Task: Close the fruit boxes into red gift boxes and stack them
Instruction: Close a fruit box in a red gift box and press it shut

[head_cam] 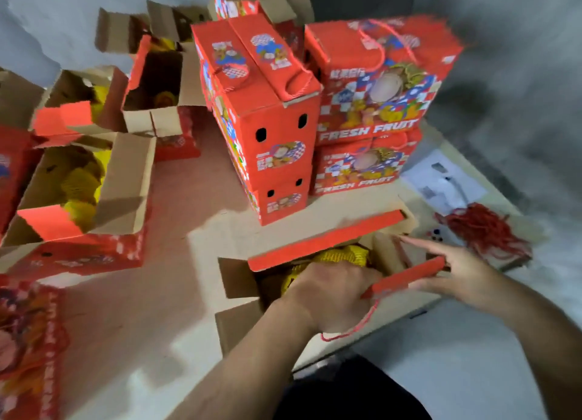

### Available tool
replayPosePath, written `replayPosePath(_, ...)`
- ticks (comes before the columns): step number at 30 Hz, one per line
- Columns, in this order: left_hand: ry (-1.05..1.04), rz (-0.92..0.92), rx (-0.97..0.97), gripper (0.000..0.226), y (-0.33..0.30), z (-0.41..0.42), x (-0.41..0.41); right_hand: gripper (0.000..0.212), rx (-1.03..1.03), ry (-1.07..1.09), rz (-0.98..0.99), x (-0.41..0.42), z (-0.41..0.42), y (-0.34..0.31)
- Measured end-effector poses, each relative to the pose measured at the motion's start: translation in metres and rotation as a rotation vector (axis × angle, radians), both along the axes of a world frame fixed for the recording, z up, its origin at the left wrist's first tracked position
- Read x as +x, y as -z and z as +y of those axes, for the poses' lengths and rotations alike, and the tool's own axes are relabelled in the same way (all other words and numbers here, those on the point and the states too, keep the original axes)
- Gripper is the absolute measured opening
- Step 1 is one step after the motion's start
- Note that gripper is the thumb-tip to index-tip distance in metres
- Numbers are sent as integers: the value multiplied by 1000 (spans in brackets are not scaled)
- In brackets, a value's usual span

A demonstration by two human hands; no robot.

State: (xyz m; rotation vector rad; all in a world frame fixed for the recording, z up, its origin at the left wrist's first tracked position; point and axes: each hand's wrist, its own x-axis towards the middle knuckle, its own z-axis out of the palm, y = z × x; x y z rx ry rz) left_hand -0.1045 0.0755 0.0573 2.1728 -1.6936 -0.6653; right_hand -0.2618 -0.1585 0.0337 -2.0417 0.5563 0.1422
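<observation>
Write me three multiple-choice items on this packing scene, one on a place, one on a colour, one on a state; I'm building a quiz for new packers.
1. Where does the bundle of red cords lie?
A. Right of the open box
B. On the stacked boxes
C. Inside a left-hand box

2. What colour is the fruit netting in the open box?
A. White
B. Yellow
C. Green

3. What state is the box at the hands in?
A. Closed
B. Flaps open
C. Stacked

Answers: 1 A, the cords lie beyond the right hand. 2 B, yellow shows beside the left hand. 3 B, its red flaps stand apart.
</observation>
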Motion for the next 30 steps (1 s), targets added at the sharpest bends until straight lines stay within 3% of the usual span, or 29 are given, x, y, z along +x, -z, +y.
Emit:
replayPosePath(3,-3,-48,-29,23,3,-29,-7,89,4,84,-10,-17,-28,1)
replayPosePath(6,-38,24,-65,32,4,-48,-2,80,35,87,-2,-20,-43,7)
replayPosePath(9,-209,70,-143,52,10,-43,9,84,77,13,5,-11,-42,9)
replayPosePath(15,-697,-341,-199,51,27,2,42,92,-72,-109,-145,5,-39,24)
replayPosePath(18,-927,-420,-133,53,40,24,47,94,112,-79,-209,10,-33,34)
replayPosePath(22,-908,-327,-155,58,50,32,44,86,145,-114,-273,10,-32,42)
replayPosePath(25,-1002,-200,-261,43,49,31,43,83,119,-170,-307,12,-35,39)
replayPosePath(27,-1081,7,-468,27,47,35,39,81,119,-198,-340,11,-35,38)
replayPosePath(30,-1140,543,-778,44,36,42,31,79,154,-169,-365,2,-33,41)
